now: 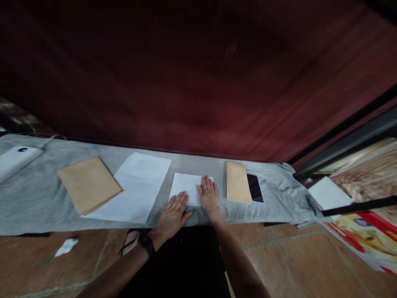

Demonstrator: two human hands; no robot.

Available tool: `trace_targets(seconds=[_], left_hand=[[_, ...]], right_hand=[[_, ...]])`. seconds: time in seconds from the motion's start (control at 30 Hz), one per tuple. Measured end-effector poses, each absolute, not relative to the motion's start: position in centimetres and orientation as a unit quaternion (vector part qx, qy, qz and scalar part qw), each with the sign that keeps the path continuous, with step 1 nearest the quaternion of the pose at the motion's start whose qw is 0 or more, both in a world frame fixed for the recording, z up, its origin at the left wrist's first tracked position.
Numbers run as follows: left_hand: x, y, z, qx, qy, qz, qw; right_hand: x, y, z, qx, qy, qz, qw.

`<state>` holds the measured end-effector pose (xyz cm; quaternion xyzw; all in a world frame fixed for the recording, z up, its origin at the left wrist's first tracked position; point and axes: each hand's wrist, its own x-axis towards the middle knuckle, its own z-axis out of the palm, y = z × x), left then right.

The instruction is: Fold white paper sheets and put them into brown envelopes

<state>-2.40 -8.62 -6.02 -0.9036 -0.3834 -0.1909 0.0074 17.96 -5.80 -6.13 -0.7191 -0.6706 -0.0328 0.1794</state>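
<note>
A folded sheet of white paper [189, 184] lies flat on the grey cloth in front of me. My left hand [174, 213] rests on its lower left corner with the fingers stretched out. On its right side lies my right hand [209, 194], palm down and fingers extended. To the left is a larger white sheet [139, 186] with a crease across its middle. A stack of brown envelopes [89, 182] overlaps that sheet's left edge. Right of my hands sits another stack of brown envelopes [237, 182], partly covering a dark smartphone [254, 188].
The grey cloth [279, 194] covers a narrow surface backed by a dark red panel [186, 82]. A white device with a cable [20, 159] lies at far left. A crumpled tissue [66, 247] is on the tiled floor; a red and yellow package [366, 236] stands at lower right.
</note>
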Motion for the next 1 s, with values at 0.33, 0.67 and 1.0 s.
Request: trace_targets(seconds=[0.33,0.67,1.0], left_hand=[[3.1,-4.2,-5.9,-0.881,-0.430,-0.197,-0.008],[1.5,0.0,-6.7,-0.840,-0.498,-0.216,0.002],[-0.7,-0.2,-6.6,-0.802,-0.571,-0.176,-0.009]], right_hand=[[18.1,-6.1,-6.0,-0.708,-0.688,-0.050,0.151],[18.2,-5.9,-7.0,-0.706,-0.678,-0.075,0.192],[18.0,-5.8,-6.7,-0.725,-0.661,-0.057,0.183]])
